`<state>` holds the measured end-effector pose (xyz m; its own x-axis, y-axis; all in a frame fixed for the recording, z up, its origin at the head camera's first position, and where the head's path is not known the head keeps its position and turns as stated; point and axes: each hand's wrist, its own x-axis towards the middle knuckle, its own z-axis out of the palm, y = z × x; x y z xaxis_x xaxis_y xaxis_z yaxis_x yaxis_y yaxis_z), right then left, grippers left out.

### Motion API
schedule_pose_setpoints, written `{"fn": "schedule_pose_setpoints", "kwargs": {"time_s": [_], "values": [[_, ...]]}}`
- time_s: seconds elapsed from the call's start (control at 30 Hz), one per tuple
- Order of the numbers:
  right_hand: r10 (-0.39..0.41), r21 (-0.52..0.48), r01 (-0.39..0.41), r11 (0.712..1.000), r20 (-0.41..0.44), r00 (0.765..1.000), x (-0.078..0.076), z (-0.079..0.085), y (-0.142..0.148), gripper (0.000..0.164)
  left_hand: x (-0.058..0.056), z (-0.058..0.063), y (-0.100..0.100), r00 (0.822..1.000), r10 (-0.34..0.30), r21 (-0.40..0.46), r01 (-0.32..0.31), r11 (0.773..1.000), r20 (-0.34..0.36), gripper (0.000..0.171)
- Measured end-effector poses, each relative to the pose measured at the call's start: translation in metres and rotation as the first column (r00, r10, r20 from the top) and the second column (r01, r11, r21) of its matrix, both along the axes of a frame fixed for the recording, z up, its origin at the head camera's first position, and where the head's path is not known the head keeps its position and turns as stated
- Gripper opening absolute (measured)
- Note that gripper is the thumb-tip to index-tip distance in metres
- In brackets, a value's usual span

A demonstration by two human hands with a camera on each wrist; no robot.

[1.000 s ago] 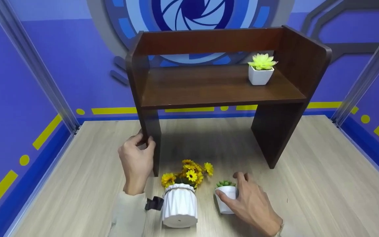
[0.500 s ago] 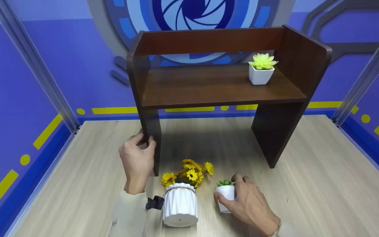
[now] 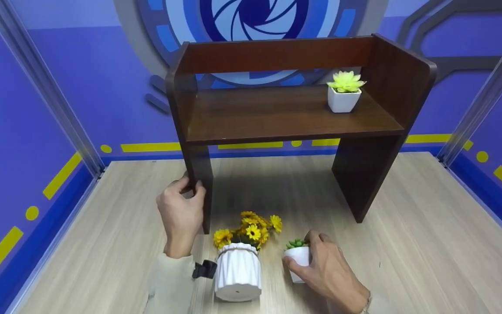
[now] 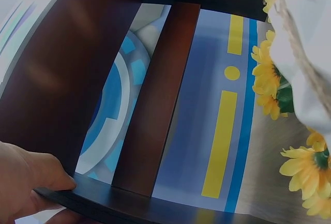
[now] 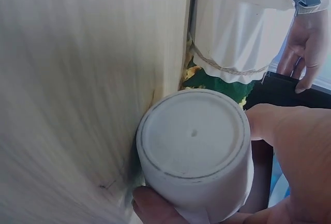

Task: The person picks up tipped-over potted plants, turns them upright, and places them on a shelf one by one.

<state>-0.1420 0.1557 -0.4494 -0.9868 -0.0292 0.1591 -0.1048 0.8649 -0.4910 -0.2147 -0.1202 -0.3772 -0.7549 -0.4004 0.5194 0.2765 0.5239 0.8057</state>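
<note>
The pale table [image 3: 434, 248] bears a brown shelf unit [image 3: 196, 170] at twelve o'clock, a tipped flowerpot [image 3: 238, 272] at seven — a small pot [image 3: 300, 254] at five, contact unclear — and the shelf board [image 3: 268, 113] carries a succulent [image 3: 344, 99] at three

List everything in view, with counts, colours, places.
Table: one, pale wood, lower half
Shelf: one, dark brown, on the table
Square succulent pot: one, white and lime, shelf's right side
Ribbed pot: one, white, lying on the table
Flowers: several, yellow, in the ribbed pot
Cord: one, tan, around ribbed pot
Small succulent pot: one, white and green, right of the ribbed pot
Printed walls: three, mostly blue, back and sides
Posts: two, grey, back corners
Wrist device: one, black, left wrist
Sleeves: two, cream, both forearms
Left hand: one, pinching shelf's left panel
Right hand: one, gripping the small succulent pot
</note>
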Motion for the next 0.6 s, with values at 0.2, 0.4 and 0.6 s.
{"fn": "schedule_pose_setpoints", "kwargs": {"time_s": [0.2, 0.4, 0.6], "values": [[0.001, -0.040, -0.002, 0.999, -0.032, 0.999, 0.0008, 0.0010, -0.0002, 0.049, 0.0004, -0.0007, -0.0003, 1.000, 0.006, -0.013, -0.006, 1.000, -0.018, 0.018], [-0.016, -0.060, 0.016, 0.998, 0.006, 1.000, 0.0021, 0.0046, -0.0001, 0.051, 0.0002, -0.0011, -0.0005, 1.000, 0.008, -0.016, -0.008, 1.000, -0.018, 0.018], [-0.040, -0.052, 0.041, 0.998, 0.031, 0.999, 0.0013, 0.0087, 0.0003, 0.054, 0.0000, -0.0016, -0.0007, 1.000, 0.003, -0.007, -0.003, 1.000, -0.016, 0.018]]}}
